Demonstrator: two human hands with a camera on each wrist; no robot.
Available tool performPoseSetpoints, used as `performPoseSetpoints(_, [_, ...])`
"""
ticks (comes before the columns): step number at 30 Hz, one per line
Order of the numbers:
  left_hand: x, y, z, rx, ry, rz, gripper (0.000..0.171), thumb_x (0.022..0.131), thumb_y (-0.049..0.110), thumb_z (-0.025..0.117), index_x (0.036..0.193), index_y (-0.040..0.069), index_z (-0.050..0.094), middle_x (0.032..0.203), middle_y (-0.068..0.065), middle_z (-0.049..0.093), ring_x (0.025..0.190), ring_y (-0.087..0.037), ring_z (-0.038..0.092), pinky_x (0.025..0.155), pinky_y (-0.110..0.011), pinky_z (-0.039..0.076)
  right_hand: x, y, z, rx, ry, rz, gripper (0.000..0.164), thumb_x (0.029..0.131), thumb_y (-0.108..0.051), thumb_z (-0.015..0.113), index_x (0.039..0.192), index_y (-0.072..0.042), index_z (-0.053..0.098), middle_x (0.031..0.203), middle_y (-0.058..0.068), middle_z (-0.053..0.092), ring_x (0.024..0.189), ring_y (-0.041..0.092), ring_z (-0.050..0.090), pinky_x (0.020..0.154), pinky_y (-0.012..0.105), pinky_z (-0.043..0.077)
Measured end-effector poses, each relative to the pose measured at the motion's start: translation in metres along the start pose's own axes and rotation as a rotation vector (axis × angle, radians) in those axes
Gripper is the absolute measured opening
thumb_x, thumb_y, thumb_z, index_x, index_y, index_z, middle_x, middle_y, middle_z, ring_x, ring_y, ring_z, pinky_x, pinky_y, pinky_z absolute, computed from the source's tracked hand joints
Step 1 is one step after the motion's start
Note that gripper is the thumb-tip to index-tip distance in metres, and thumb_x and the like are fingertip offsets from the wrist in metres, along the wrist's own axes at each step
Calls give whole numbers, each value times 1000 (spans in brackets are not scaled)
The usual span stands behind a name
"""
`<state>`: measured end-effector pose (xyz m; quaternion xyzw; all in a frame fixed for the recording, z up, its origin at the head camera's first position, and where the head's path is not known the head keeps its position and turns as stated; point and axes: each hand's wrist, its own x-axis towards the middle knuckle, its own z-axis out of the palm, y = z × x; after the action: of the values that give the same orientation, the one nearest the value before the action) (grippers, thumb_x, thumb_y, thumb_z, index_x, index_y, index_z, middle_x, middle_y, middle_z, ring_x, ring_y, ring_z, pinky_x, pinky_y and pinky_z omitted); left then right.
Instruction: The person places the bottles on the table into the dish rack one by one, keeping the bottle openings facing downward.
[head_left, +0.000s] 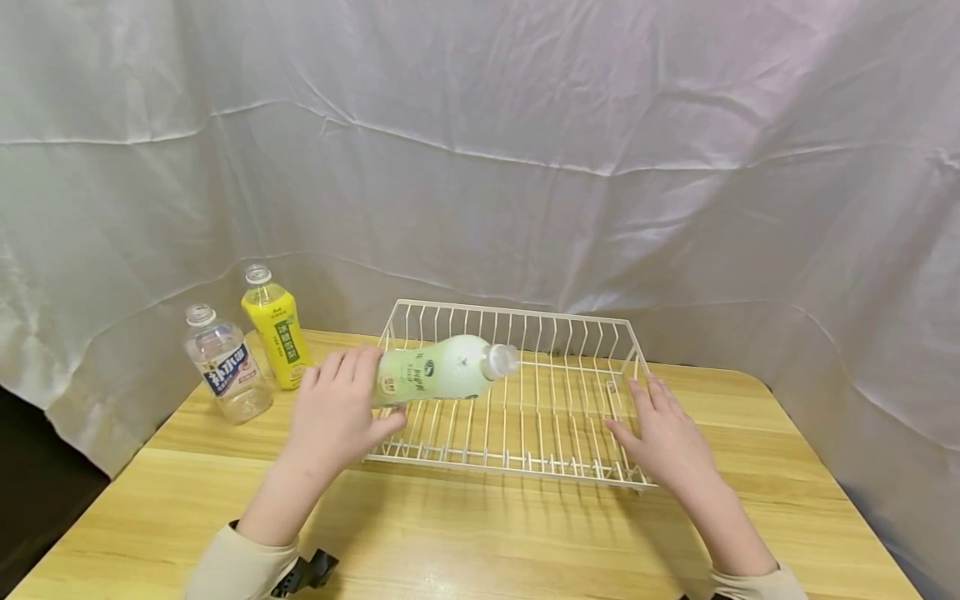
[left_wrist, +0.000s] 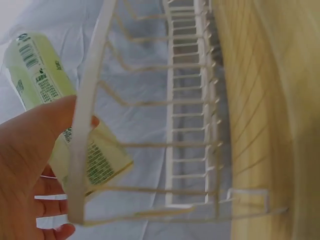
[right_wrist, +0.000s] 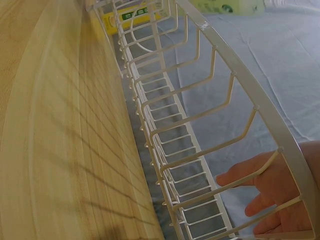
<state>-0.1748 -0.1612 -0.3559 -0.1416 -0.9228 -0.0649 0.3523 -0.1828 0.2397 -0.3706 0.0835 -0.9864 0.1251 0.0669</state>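
My left hand [head_left: 337, 408] grips a pale green bottle [head_left: 431, 371] near its base and holds it above the left part of a white wire dish rack [head_left: 540, 471]. The bottle lies nearly level, its neck pointing right. In the left wrist view the thumb lies across the bottle [left_wrist: 45, 75], behind the rack's rim. My right hand [head_left: 667, 433] is at the rack's right end, its fingers extended and holding nothing. Through the wires in the right wrist view, fingers of the right hand [right_wrist: 275, 195] show; whether they touch the rack is hard to tell.
A clear bottle [head_left: 228, 367] with a blue and white label stands at the table's left. Beside it is a yellow-labelled bottle [head_left: 277, 329]. The rack rests on a wooden table [head_left: 465, 533], with a grey cloth [head_left: 480, 167] hanging behind and at the sides.
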Motion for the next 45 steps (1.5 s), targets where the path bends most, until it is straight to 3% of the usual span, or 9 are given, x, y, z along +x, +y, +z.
performPoseSetpoints(9, [-3, 9, 17, -25, 67, 97, 72, 63, 47, 74, 122, 10, 56, 117, -10, 63, 105, -33, 55, 80, -45, 44, 1, -1, 0, 0, 3, -5, 77, 96, -45, 54, 150, 4, 27, 155, 35, 17, 143, 53, 18, 115, 63, 18])
performPoseSetpoints(20, [-6, 10, 22, -105, 39, 154, 73, 62, 41, 80, 124, 10, 57, 122, -11, 61, 112, -33, 51, 92, -49, 45, 1, -1, 1, 14, 42, -35, 79, 96, -41, 55, 153, 0, 20, 156, 34, 14, 144, 52, 17, 114, 65, 19])
performPoseSetpoints(25, [-7, 10, 24, -134, 43, 171, 73, 62, 40, 81, 124, 11, 58, 122, -10, 60, 111, -32, 50, 93, -49, 44, -1, -5, 2, 43, 131, -108, 81, 92, -35, 63, 154, -3, 21, 156, 30, 22, 143, 49, 24, 112, 65, 25])
performPoseSetpoints(29, [-6, 10, 25, -147, 52, 186, 73, 61, 39, 83, 124, 12, 58, 122, -9, 60, 111, -31, 50, 93, -48, 43, -2, -18, 4, 150, 183, -190, 85, 88, -30, 71, 153, -4, 24, 154, 27, 30, 140, 47, 31, 111, 65, 27])
performPoseSetpoints(33, [-4, 11, 25, -135, 74, 226, 74, 60, 38, 85, 123, 12, 59, 122, -10, 61, 110, -31, 50, 89, -48, 45, -3, -34, 7, 239, 201, -258, 88, 84, -32, 75, 153, -7, 26, 154, 22, 34, 140, 43, 34, 111, 63, 30])
performPoseSetpoints(40, [-3, 20, 19, -59, 111, 305, 75, 60, 44, 86, 124, 14, 60, 119, -8, 62, 109, -31, 53, 83, -44, 46, -10, -48, 15, 291, 215, -371, 97, 77, -35, 81, 154, -17, 26, 155, 17, 36, 140, 39, 37, 108, 62, 35])
performPoseSetpoints(45, [-3, 28, 18, -72, 126, 342, 74, 64, 47, 84, 126, 15, 60, 121, -6, 61, 110, -29, 52, 84, -42, 44, -11, -54, 18, 302, 248, -429, 92, 73, -35, 83, 149, -13, 37, 150, 15, 43, 136, 37, 43, 105, 61, 39])
